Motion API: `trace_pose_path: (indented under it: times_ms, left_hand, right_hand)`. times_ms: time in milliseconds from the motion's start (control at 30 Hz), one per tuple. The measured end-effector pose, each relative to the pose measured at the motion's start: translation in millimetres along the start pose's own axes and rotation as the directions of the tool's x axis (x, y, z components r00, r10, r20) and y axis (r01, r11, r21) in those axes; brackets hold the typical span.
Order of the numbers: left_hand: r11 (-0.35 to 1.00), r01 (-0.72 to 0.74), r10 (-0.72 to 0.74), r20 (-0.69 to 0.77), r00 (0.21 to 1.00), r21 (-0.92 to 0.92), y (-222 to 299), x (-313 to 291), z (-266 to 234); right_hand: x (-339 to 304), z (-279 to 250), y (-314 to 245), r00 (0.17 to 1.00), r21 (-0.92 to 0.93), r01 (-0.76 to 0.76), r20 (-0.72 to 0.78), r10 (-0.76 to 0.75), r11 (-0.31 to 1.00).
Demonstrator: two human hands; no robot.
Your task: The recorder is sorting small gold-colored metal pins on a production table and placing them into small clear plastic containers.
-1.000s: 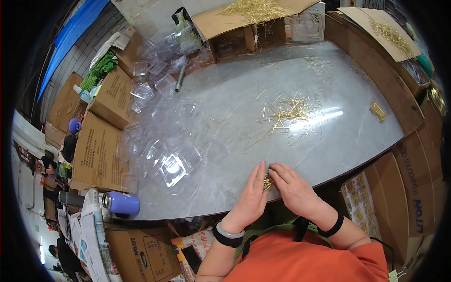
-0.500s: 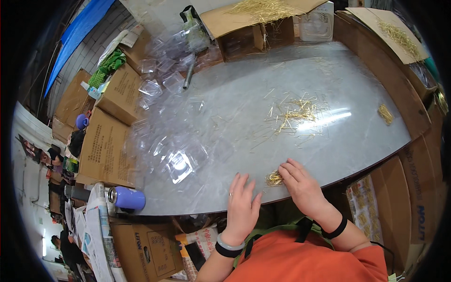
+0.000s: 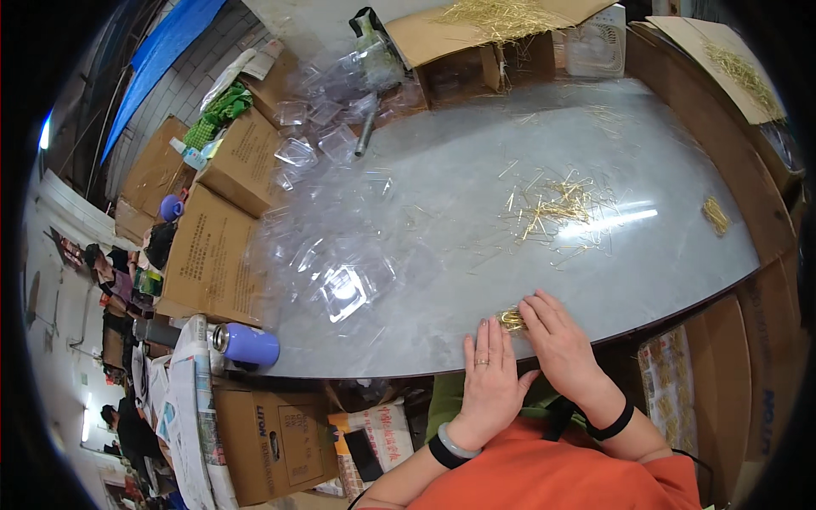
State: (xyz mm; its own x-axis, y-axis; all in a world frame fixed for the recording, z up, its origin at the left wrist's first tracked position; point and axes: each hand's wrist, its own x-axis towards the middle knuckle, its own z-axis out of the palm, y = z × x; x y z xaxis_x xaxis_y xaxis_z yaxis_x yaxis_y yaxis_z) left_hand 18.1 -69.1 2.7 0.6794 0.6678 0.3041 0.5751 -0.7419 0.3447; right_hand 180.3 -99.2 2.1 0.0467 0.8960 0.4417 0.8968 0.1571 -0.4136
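Observation:
A small bundle of gold wire hooks (image 3: 511, 320) lies at the near edge of the table, between my two hands. My left hand (image 3: 493, 370) rests beside it on the left, palm down, with its fingers straight and fingertips at the bundle's edge. On the other side, my right hand (image 3: 557, 344) lies flat, its outstretched fingertips touching the hooks. Part of the bundle is hidden by my fingers. Farther out, a loose, tangled heap of similar gold hooks (image 3: 557, 208) spreads over the grey tabletop (image 3: 425, 314). One neat bundle (image 3: 715, 216) sits near the right edge.
Clear plastic boxes (image 3: 347, 289) cover the table's left side, with a metal tube (image 3: 366, 127) beyond them. A purple bottle (image 3: 246, 344) stands at the near left corner. Cardboard boxes (image 3: 208, 259) line the left; a cardboard shelf (image 3: 450, 51) with more hooks is at the back.
My left hand has moved right, from well apart to right beside the bundle. My right hand stays at the hooks. The whole view has shifted slightly.

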Motion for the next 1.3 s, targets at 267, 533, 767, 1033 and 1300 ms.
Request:
trace_pose_path:
  times_ms: [267,533,767,1033,1300]
  left_hand:
    - [0.367,0.534,-0.591,0.252,0.766,-0.761,-105,28,-65]
    - [-0.101,0.714,-0.616,0.608,0.502,-0.692,-153,86,-64]
    - [0.069,0.625,-0.442,0.538,0.718,-0.777,-111,34,-80]
    - [-0.251,0.735,-0.221,0.776,0.59,-0.63,-76,-59,-40]
    - [-0.032,0.76,-0.364,0.716,0.595,-0.649,-66,-61,11]
  right_hand:
    - [-1,6,3,0.997,-0.029,0.02,-0.08,-0.022,0.999]
    - [1,8,3,0.995,-0.006,0.027,-0.093,-0.027,1.0]
    - [-1,0,6,0.999,0.025,-0.001,-0.041,0.002,1.0]
    - [0,4,0,0.998,0.011,0.051,0.033,-0.051,0.999]
    - [3,3,0,0.986,0.048,0.136,0.095,-0.14,0.99]
